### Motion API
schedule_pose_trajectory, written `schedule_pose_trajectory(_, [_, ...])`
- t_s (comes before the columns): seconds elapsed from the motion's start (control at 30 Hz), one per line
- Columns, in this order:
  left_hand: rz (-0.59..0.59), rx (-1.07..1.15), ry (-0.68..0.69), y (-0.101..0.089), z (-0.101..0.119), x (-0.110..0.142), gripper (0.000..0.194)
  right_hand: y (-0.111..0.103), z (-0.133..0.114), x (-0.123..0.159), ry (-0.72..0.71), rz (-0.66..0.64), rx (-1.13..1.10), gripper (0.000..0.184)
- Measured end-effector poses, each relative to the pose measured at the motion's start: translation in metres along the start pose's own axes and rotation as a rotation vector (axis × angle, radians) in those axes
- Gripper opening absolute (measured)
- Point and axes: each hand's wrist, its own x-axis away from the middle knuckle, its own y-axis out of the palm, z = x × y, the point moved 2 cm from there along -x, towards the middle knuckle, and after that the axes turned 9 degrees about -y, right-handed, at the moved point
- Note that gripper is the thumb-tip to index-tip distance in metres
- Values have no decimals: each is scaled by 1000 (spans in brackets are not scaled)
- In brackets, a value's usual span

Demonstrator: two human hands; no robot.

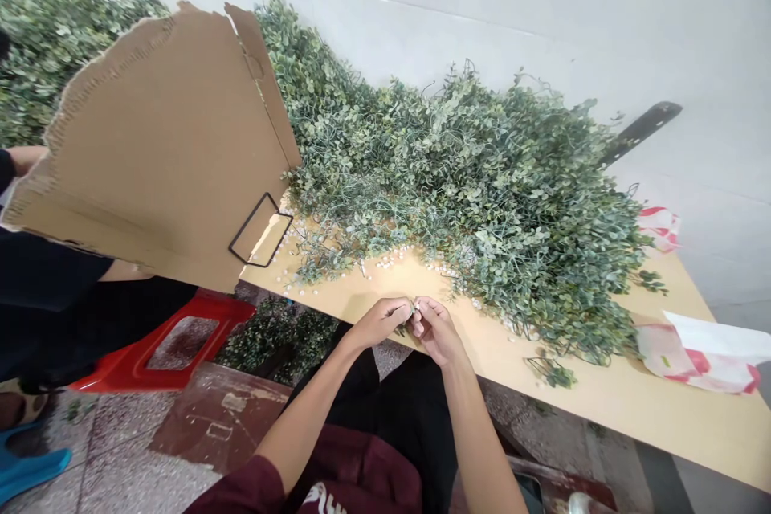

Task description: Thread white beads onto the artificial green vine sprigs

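My left hand (381, 323) and my right hand (439, 331) meet over the table's near edge, fingertips almost touching. The left fingers are closed on a small artificial green sprig (400, 330), mostly hidden by the hands. My right thumb and finger pinch a small white bead (416, 307) against the sprig's tip; the fingers cover part of it. Just beyond the hands, loose white beads (394, 259) lie scattered on the tabletop. Behind them rises a large heap of artificial greenery (482, 169). A single loose sprig (554, 372) lies to the right, by the front edge.
A torn cardboard sheet (162, 128) stands at the left, with a black wire frame (261, 230) at its lower corner. Beyond it, another person sits near a red stool (162, 341). Pink-and-white plastic bags (699, 357) lie at the table's (680, 418) right end.
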Motion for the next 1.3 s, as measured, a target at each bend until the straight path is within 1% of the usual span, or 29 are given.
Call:
schedule_pose_trajectory(0.4, [1,-14,-10,0,3,0,48,4,-2,1,15,-1,73,27])
schedule_pose_trajectory(0.63, [13,-19,-43,1,5,0,46,7,-1,3,20,-1,97,27])
schedule_pose_trajectory(0.77, [17,-33,-38,2,5,0,45,8,-1,3,6,18,114,28])
schedule_pose_trajectory(0.87, [20,-40,-31,2,4,-1,44,8,0,2,-8,2,119,27])
schedule_pose_trajectory(0.97, [16,-22,-43,1,4,-1,42,8,1,2,-32,6,141,26])
schedule_pose_trajectory(1.1, [43,-28,-48,0,3,-2,42,10,2,3,-87,31,165,22])
schedule_pose_trajectory(1.23, [65,-16,-33,-1,3,-3,42,11,5,6,-166,103,157,23])
schedule_pose_trajectory(1.3, [71,-30,-14,-1,4,-3,41,11,6,7,-218,137,189,22])
